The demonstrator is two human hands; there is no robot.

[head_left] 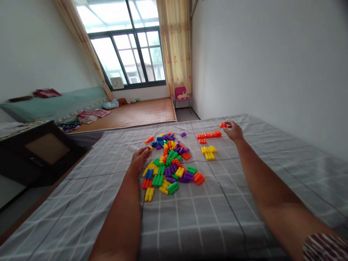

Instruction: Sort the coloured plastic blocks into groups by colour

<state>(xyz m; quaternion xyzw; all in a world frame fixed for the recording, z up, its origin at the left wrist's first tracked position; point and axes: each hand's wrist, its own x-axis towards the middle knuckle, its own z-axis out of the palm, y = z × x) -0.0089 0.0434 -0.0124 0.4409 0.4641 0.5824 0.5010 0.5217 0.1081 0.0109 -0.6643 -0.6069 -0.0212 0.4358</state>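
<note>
My left hand (141,157) is closed on a small yellow piece (150,148) at the left edge of a mixed pile of plastic pieces (172,157) in green, purple, yellow, orange and blue. An orange piece (223,125) is pinched in the fingertips of my right hand (233,131), just past the right end of a row of orange pieces (209,135). One more orange piece (202,141) lies below that row's left end. Nearer to me than the row sits a group of yellow pieces (209,152).
A grey checked sheet (190,224) covers the surface under the pieces. Beyond it are a low bed with a brown mat (136,114), a pink chair (181,93) and a window. A dark cabinet (40,156) stands at the left, a white wall at the right.
</note>
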